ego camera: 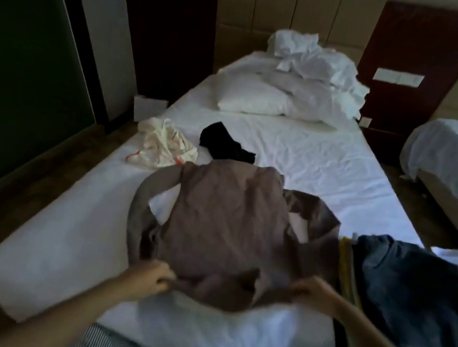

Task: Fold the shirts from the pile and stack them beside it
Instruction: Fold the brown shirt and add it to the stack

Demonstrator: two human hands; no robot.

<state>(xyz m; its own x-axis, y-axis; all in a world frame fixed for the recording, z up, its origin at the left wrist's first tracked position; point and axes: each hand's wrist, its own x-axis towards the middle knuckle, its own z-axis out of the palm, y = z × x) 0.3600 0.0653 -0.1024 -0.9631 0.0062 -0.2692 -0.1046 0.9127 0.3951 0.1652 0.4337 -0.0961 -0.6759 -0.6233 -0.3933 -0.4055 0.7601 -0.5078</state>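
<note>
A brown long-sleeved shirt point(223, 226) lies spread on the white bed point(63, 237), its sleeves curving out to both sides. My left hand point(152, 279) grips its near edge on the left. My right hand point(315, 294) grips the near edge on the right. The near edge is lifted slightly off the sheet between my hands. Beyond the shirt lie a crumpled black garment point(223, 144) and a cream garment with red marks point(163, 144).
A blue denim garment point(417, 293) lies at the right on an open case with a yellow-trimmed edge point(347, 259). A pillow point(251, 98) and a rumpled white duvet point(318, 67) fill the far end. A second bed point(455, 159) stands at right.
</note>
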